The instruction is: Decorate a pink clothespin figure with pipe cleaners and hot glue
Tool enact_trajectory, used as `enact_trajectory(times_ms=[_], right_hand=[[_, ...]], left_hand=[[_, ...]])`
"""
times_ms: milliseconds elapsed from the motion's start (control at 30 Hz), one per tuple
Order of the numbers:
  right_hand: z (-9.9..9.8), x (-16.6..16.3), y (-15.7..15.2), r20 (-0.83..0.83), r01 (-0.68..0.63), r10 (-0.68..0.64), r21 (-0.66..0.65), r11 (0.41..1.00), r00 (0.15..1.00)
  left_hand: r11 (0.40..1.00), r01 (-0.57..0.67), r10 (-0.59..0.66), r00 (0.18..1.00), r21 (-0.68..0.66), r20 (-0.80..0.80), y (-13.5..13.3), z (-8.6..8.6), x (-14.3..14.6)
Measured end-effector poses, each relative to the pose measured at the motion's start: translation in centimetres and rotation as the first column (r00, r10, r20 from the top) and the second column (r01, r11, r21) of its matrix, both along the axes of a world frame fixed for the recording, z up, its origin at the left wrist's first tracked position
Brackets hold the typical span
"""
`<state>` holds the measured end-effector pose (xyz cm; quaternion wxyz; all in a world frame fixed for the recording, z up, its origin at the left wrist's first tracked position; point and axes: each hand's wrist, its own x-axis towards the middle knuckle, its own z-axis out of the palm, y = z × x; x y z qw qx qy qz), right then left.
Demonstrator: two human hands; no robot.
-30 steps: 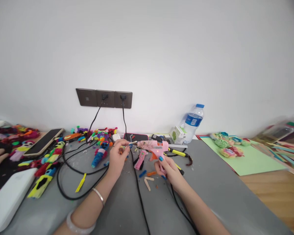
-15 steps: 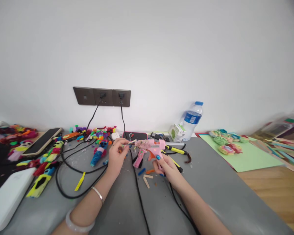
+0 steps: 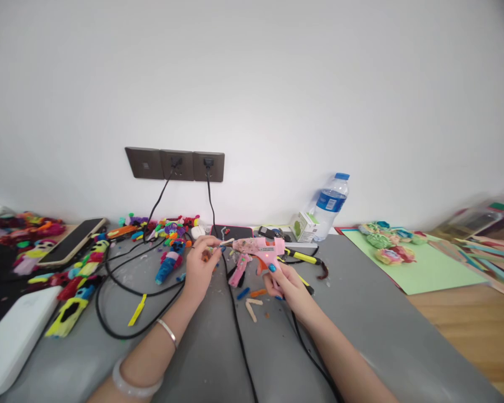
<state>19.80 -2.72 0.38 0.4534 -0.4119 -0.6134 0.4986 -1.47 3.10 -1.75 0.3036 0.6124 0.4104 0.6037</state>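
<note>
My right hand (image 3: 286, 284) is wrapped round the handle of a pink glue gun (image 3: 256, 248), its nozzle pointing left. My left hand (image 3: 202, 262) pinches a small pale piece (image 3: 227, 243) right at the nozzle tip; its kind is too small to make out. Beneath the glue gun lies a second pink tool (image 3: 239, 271), partly covered. Short cut pieces in cream (image 3: 251, 309), blue (image 3: 243, 293) and orange (image 3: 258, 293) lie on the grey table below my hands.
Colourful fuzzy figures (image 3: 171, 261) and looped black cables (image 3: 105, 313) cover the left side, along with a phone (image 3: 72, 242) and a white device (image 3: 19, 341). A water bottle (image 3: 331, 204), a small box (image 3: 304, 226) and a yellow cutter (image 3: 302, 256) stand or lie right. Green paper (image 3: 428, 274) holds crumpled flowers (image 3: 395, 255).
The glue gun has shifted very slightly to the right in my right hand. My left hand keeps its pinch near the nozzle, almost unmoved.
</note>
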Motion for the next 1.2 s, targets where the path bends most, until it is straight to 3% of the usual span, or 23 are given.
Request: enact_trajectory(times_ms=[1200], right_hand=[[-0.22,0.57,0.19,0.004,0.021,-0.021,0.0,1.0,1.0]], left_hand=[[0.999,0.015,-0.014,0.999,-0.032,0.042,-0.02,-0.01,-0.04]])
